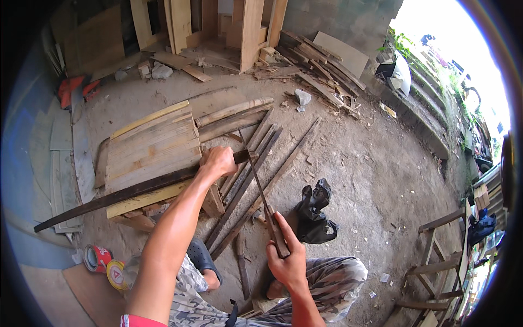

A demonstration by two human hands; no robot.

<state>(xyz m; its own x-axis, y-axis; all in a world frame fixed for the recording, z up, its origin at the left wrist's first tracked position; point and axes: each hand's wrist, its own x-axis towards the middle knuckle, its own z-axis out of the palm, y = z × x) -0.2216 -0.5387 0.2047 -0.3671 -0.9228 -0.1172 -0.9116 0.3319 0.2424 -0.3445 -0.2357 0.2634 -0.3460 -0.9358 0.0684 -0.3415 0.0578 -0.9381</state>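
Note:
A long dark wooden strip (120, 195) lies slantwise across a low bench of pale planks (155, 143). My left hand (219, 161) is closed over the strip near its right end, above the bench's right edge. In my right hand (289, 260) is the brown wooden handle of a handsaw (258, 187), fingers wrapped round it. The saw's narrow blade, seen almost edge-on, runs up and away to the strip's right end, just beyond my left hand, and crosses it there. How deep the blade sits in the wood cannot be made out.
Several long wood strips (245, 182) lie on the dirt floor right of the bench. A black plastic bag (317, 215) rests farther right. Scrap wood (327, 68) is piled at the back. Cans (98, 258) stand at lower left, and a wooden frame (436, 267) at right.

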